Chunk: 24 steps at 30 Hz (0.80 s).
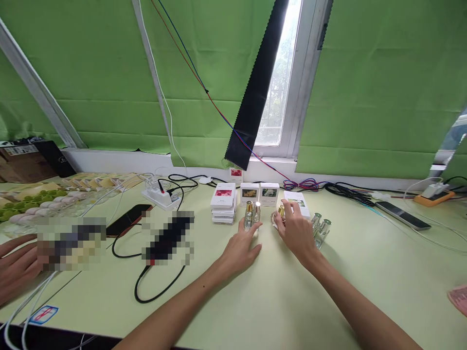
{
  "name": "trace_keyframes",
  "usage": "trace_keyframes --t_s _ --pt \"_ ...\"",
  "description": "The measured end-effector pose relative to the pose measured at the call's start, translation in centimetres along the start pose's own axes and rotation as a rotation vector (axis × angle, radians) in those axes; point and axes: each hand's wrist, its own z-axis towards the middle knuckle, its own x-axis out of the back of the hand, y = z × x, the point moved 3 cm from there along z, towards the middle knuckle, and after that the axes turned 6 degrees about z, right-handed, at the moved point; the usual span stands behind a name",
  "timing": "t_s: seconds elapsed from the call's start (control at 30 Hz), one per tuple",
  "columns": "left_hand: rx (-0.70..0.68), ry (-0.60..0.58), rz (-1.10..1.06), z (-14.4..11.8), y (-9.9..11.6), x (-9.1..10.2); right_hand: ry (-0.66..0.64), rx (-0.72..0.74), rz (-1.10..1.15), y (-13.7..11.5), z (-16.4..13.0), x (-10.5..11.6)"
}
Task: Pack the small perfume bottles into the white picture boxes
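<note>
My left hand (239, 248) is closed around two small clear glass bottles (252, 221), which stand upright side by side on the table. One has a gold cap, the other a shiny silvery one. Just to the right, my right hand (297, 233) has its fingers curled round a gold-capped glass bottle (280, 210), mostly hidden by the fingers. Beside that wrist are two silver-capped glass bottles (321, 231). Behind the hands stand two small white boxes with flower pictures, a yellow-flower box (250, 192) and a white-flower box (269, 193). Another white box (302, 203) lies partly behind my right hand.
A stack of white boxes (223, 204) stands left of my left hand. Further left are a blurred dark device (170, 238), a power strip (160, 198), a phone (127, 219) and another person's hand (18, 267). Cables (345, 193) and a second phone (403, 215) lie right.
</note>
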Motion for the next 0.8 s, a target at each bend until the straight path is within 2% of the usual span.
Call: trace_keyframes --t_s 0.23,0.43,0.67,0.8 --pt "0.001 -0.009 -0.009 0.0 0.1 0.0 -0.108 -0.088 0.019 0.4 -0.3 -0.7" --pt "-0.003 -0.019 -0.004 0.0 0.0 0.0 -0.171 -0.095 0.137 0.6 -0.7 -1.6" --pt "0.003 -0.013 0.019 0.0 0.1 0.0 -0.112 0.070 0.589 0.7 -1.0 -3.4" --pt "0.010 -0.017 0.016 0.0 0.1 -0.1 -0.116 0.083 0.694 0.5 -1.2 -4.4"
